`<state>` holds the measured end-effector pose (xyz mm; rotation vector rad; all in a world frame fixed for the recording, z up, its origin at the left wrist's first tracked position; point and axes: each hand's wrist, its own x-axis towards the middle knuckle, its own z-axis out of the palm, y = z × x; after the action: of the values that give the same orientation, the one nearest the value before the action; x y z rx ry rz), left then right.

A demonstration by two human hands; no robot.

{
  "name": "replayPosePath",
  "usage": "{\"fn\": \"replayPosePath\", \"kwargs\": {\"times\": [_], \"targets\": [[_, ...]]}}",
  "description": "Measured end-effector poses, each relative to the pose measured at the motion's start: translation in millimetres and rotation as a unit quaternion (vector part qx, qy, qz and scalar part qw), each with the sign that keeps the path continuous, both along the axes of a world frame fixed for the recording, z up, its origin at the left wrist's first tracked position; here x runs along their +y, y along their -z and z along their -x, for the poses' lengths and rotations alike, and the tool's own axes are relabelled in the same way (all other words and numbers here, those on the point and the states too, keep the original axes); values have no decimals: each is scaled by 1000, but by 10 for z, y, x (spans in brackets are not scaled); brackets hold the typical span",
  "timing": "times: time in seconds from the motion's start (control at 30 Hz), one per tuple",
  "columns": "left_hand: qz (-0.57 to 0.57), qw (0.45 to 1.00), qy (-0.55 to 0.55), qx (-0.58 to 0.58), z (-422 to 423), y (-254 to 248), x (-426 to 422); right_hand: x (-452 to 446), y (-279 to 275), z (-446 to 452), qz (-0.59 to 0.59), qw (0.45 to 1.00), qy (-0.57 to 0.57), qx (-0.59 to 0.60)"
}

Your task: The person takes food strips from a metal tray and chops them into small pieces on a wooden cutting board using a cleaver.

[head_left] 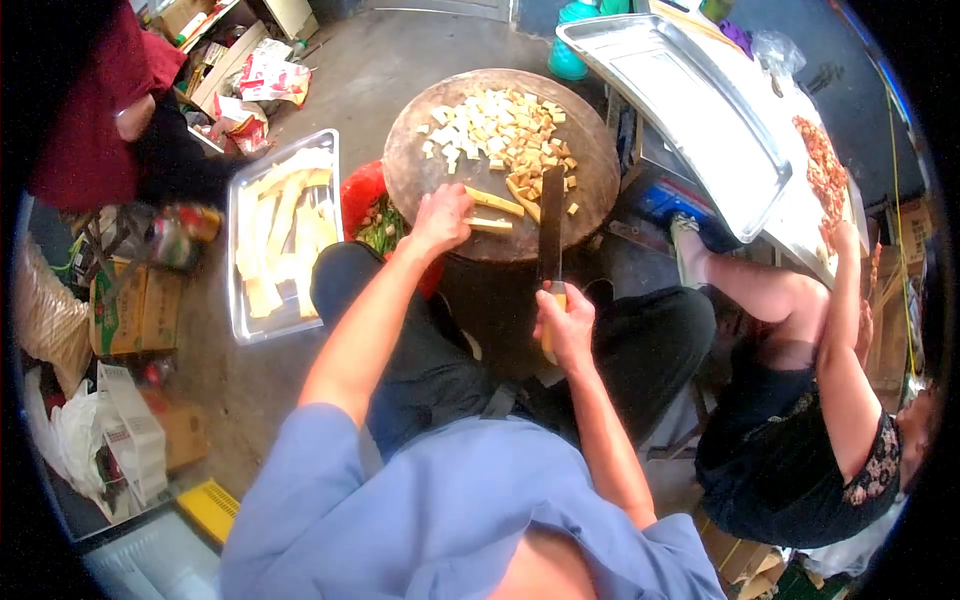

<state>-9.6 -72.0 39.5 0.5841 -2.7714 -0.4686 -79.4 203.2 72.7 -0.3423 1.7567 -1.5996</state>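
Bare hands work at the middle of the frame: the left hand (443, 218) has its fingers bent and gathered over the ends of long, pale yellow strips of food (497, 202), while the right hand (567, 325) is wrapped round the handle of a cleaver with a dark rectangular blade (551, 225). The strips lie on a round, brown wooden chopping block (592, 155) at upper centre, just left of the blade; whether the blade touches the wood I cannot tell. Beyond them spread small pale yellow cubes (500, 128). Left of the block sit a red plastic bag (364, 184) and a rectangular silver metal tray (233, 262) bearing longer strips. At upper right lies a large shiny metal tray (685, 105); at the right edge, a co-worker's hand (846, 240) is near reddish-brown pieces (820, 170).
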Motion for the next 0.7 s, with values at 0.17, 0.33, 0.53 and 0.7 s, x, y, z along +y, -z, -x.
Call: {"fn": "replayPosePath", "kwargs": {"times": [0.17,0.33,0.53,0.7], "targets": [[-122,973,-195,-29,62,1,-223,69,-7,-20,3,1000,19,-8],[44,987,-101,116,175,97,-102,108,28,-10,14,999,31,-21],[84,996,-35,18,354,222,-95,180,32,-42,-4,999,35,-10],[73,982,-147,91,330,315,-353,247,95,-59,4,999,41,-20]]}}
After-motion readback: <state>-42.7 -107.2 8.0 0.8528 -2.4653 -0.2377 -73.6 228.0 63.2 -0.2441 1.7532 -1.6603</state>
